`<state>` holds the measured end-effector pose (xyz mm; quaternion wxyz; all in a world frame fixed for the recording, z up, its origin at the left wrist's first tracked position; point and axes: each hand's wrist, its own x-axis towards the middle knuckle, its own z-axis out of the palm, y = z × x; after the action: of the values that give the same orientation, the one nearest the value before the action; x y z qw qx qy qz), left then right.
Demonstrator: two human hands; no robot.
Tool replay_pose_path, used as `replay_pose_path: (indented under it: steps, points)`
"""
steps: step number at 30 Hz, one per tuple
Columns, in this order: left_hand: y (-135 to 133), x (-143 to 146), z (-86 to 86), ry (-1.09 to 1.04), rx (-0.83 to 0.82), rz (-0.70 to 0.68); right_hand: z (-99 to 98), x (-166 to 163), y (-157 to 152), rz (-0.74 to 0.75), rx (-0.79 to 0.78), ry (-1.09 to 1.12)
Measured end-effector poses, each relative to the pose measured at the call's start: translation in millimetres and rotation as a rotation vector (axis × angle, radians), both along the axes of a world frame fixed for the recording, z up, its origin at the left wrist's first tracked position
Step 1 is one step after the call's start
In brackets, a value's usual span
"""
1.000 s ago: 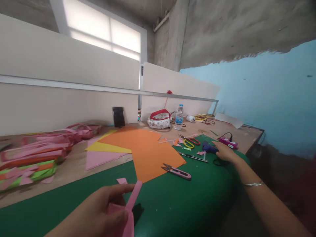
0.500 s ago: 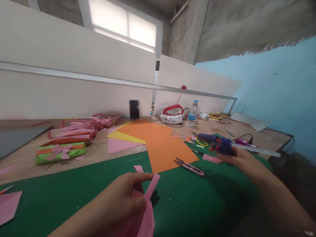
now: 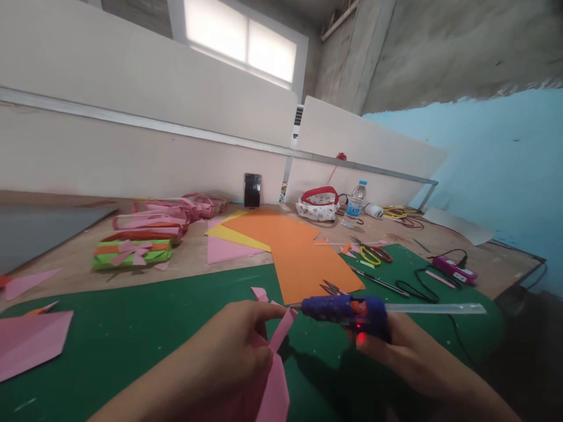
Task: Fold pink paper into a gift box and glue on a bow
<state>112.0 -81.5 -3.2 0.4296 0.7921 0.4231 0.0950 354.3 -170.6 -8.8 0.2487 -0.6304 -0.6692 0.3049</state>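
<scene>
My left hand (image 3: 240, 346) is closed on a folded piece of pink paper (image 3: 275, 387), with a narrow pink strip (image 3: 284, 329) standing up by the index fingertip. In my right hand (image 3: 391, 346) is a blue hot glue gun (image 3: 345, 310), its red light lit and a clear glue stick (image 3: 435, 308) jutting from the back. The gun's nozzle points left, at the top end of the strip; whether it touches cannot be made out. Thread snips (image 3: 332, 287) lie behind the gun, partly hidden by it, on the orange paper (image 3: 297, 258).
A green cutting mat (image 3: 176, 299) covers the near table. Yellow-handled scissors (image 3: 370, 256), a pen (image 3: 382, 280) and a purple power strip (image 3: 455, 271) lie right. Behind stand a water bottle (image 3: 354, 205), pouch (image 3: 317, 205) and phone (image 3: 252, 190). Pink and green paper pieces (image 3: 132, 253) lie left.
My right hand has brought the glue gun left and nearer, up to the pink strip. My left hand keeps its hold on the pink paper. The view has shifted slightly left.
</scene>
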Motion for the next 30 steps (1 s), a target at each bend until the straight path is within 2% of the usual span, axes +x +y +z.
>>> replay_pose_path:
  steps: [6,17,26,30]
  points:
    - [3.4,1.3,-2.8,0.007,0.011,-0.005,-6.7,6.8,-2.3,-0.012,0.003,0.018]
    - [3.1,0.0,1.9,0.01,0.02,-0.035,-2.0,0.4,-1.2,-0.013,-0.014,0.004]
    - [2.2,0.2,-0.3,0.014,0.006,-0.019,-0.6,4.4,-5.3,0.071,-0.001,0.065]
    - [3.4,0.8,-1.9,0.002,-0.006,-0.015,-1.4,8.1,-8.9,0.01,-0.027,0.048]
